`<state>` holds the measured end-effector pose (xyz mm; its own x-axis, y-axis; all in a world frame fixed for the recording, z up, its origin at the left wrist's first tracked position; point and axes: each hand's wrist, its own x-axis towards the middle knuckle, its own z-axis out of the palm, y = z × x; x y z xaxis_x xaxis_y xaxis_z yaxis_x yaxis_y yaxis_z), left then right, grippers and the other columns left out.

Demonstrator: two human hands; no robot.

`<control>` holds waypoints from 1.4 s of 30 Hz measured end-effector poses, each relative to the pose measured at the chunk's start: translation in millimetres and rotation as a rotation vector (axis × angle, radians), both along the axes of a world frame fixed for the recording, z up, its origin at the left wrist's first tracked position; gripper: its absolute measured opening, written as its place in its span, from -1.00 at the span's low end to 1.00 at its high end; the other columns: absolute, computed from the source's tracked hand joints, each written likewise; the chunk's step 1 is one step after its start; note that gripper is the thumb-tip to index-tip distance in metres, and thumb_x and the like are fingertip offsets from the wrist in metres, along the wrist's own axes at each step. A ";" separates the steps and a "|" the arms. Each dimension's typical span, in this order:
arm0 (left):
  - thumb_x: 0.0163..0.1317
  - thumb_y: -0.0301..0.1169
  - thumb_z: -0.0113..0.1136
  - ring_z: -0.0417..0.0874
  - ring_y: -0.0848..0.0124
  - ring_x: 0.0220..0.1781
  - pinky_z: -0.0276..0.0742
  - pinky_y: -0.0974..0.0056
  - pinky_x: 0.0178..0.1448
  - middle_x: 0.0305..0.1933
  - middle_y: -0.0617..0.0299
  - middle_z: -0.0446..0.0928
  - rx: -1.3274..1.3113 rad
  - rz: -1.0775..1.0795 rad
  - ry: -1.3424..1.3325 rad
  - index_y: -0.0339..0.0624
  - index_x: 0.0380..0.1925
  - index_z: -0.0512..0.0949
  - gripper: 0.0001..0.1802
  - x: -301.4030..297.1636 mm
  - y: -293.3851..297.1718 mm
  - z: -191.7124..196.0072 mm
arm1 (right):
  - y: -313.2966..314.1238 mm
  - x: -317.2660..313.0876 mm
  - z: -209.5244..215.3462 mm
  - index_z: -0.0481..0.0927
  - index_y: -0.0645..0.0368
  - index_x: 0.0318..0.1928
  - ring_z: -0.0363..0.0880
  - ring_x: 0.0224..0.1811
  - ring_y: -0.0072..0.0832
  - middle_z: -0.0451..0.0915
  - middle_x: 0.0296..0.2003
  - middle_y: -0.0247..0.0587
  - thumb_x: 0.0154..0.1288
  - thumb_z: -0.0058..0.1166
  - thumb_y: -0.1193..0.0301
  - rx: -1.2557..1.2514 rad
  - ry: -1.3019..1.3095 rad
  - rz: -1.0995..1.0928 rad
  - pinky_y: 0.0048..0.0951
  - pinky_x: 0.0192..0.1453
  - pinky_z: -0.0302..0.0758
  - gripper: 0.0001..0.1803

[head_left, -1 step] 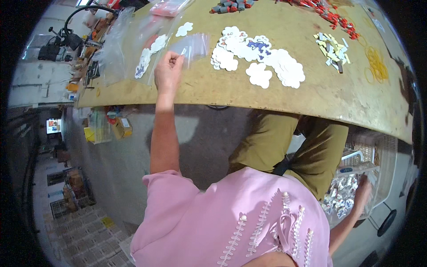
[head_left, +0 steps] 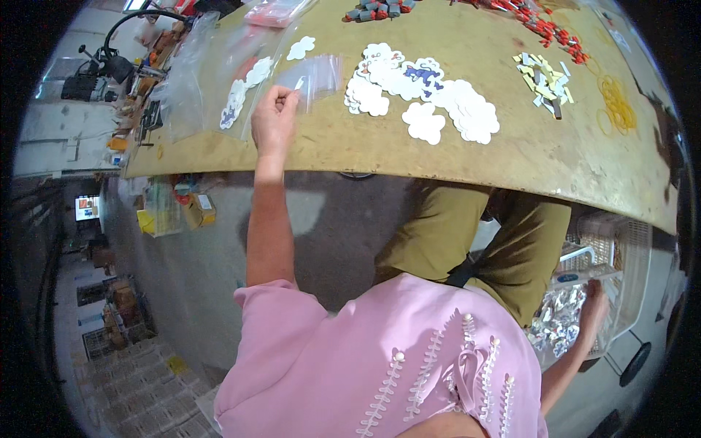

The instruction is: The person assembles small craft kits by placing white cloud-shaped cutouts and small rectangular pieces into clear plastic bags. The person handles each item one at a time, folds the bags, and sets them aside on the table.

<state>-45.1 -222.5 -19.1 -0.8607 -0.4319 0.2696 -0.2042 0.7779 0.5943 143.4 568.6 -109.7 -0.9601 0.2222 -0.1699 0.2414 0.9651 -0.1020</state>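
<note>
My left hand [head_left: 274, 120] is over the left part of the table, thumb and fingertips pinched on a small white strip [head_left: 299, 83]. Beside those fingertips lies a fanned stack of clear plastic bags [head_left: 325, 75]. White flower-shaped cutouts [head_left: 258, 71] lie to the left of the hand. More cutouts, some with blue or red print, form a pile [head_left: 471, 109] in the middle of the table. Low on the right, my right hand [head_left: 594, 306] is at a basket, beside a heap of small shiny packets [head_left: 558, 321]. Its fingers are too unclear to read.
A heap of yellow, white and grey strips [head_left: 545, 84] lies to the right on the table [head_left: 350, 150], near yellow rubber bands [head_left: 618, 109]. Grey-and-red parts [head_left: 380, 10] and red pieces [head_left: 555, 35] are farther back. A white basket [head_left: 639, 255] stands below the table's right edge.
My right hand has shifted slightly up and to the left at the basket. The left hand stays almost in place with its white strip.
</note>
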 end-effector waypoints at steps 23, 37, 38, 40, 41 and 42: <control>0.17 -0.54 0.55 0.67 0.18 -0.30 0.61 0.17 -0.15 -0.30 0.17 0.66 0.292 -0.808 0.162 -0.19 -0.24 0.68 -0.79 84.4 250.8 31.8 | -314.8 -90.5 122.3 0.70 0.31 -0.19 0.69 -0.34 -0.69 0.77 -0.31 -0.30 0.58 0.28 0.47 -1.748 -0.312 0.102 -0.60 -0.24 0.63 -0.85; 0.23 -0.64 0.42 0.60 0.44 -0.51 0.51 0.32 -0.39 -0.45 0.19 0.60 0.201 -0.709 0.017 -0.25 -0.33 0.68 -0.91 91.7 271.1 32.3 | -320.2 -86.0 113.4 0.65 0.27 -0.27 0.62 -0.45 -0.74 0.67 -0.48 -0.41 0.54 0.36 0.36 -1.600 -0.262 0.007 -0.60 -0.42 0.59 -0.74; 0.23 -0.64 0.40 0.60 0.39 -0.52 0.51 0.29 -0.38 -0.45 0.17 0.59 0.185 -0.694 0.011 -0.21 -0.28 0.69 -0.89 91.2 269.6 31.6 | -319.6 -86.3 116.4 0.64 0.27 -0.27 0.62 -0.45 -0.74 0.67 -0.48 -0.41 0.54 0.36 0.36 -1.565 -0.303 0.006 -0.60 -0.41 0.60 -0.74; 0.21 -0.66 0.37 0.61 0.33 -0.52 0.52 0.25 -0.39 -0.45 0.15 0.59 0.137 -0.798 0.122 -0.18 -0.24 0.70 -0.84 89.1 269.9 31.2 | -320.1 -84.1 112.8 0.63 0.28 -0.25 0.63 -0.44 -0.71 0.67 -0.47 -0.38 0.60 0.28 0.37 -1.548 -0.282 0.004 -0.57 -0.39 0.62 -0.75; 0.20 -0.67 0.35 0.61 0.30 -0.52 0.53 0.22 -0.39 -0.44 0.14 0.59 0.108 -0.847 0.180 -0.17 -0.22 0.71 -0.81 88.1 268.5 31.8 | -319.4 -85.0 113.3 0.63 0.25 -0.23 0.64 -0.45 -0.72 0.67 -0.46 -0.39 0.62 0.24 0.35 -1.524 -0.278 -0.002 -0.61 -0.41 0.56 -0.75; 0.18 -0.60 0.35 0.61 0.25 -0.48 0.55 0.17 -0.37 -0.46 0.18 0.53 0.038 -0.920 0.174 -0.10 -0.23 0.70 -0.82 88.5 265.4 32.0 | -317.3 -86.0 114.3 0.64 0.21 -0.22 0.65 -0.46 -0.72 0.68 -0.46 -0.40 0.64 0.21 0.33 -1.501 -0.274 -0.007 -0.64 -0.43 0.51 -0.76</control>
<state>43.4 42.9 12.9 -0.8175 0.3873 0.4262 0.5757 0.5691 0.5871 57.4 251.4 4.6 -0.8623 -0.3075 -0.4023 0.4190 0.0127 -0.9079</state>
